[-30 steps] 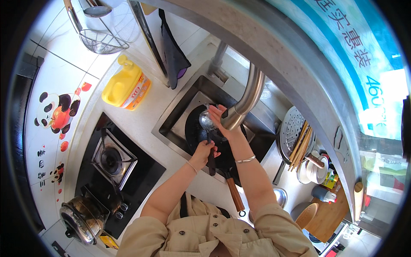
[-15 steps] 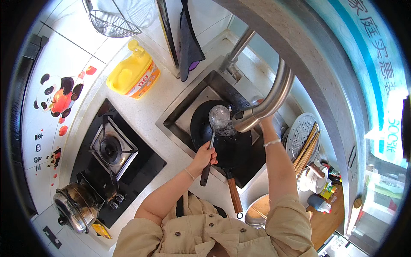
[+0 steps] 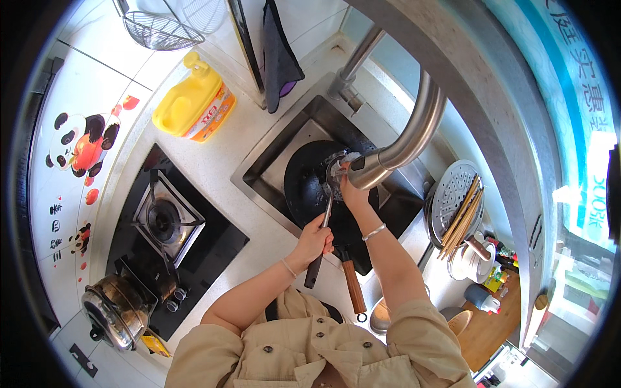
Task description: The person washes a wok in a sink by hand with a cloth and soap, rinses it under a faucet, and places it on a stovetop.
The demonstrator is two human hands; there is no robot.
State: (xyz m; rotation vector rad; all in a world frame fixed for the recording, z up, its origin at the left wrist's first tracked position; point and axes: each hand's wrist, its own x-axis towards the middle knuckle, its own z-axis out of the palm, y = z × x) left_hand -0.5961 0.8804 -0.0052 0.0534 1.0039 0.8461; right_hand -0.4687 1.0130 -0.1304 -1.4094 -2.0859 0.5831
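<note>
The ladle (image 3: 325,213) runs lengthwise from the left hand (image 3: 315,240) up to the right hand (image 3: 349,189). Its dark handle is clenched in the left hand, low and nearer the body; its metal bowl sits at the far end, under the tap (image 3: 394,152), where the right hand's fingers close over it. Both hands hold it above the black wok (image 3: 304,181) lying in the sink (image 3: 275,161). The wok's wooden handle (image 3: 353,286) points back toward the body, just right of the left hand.
</note>
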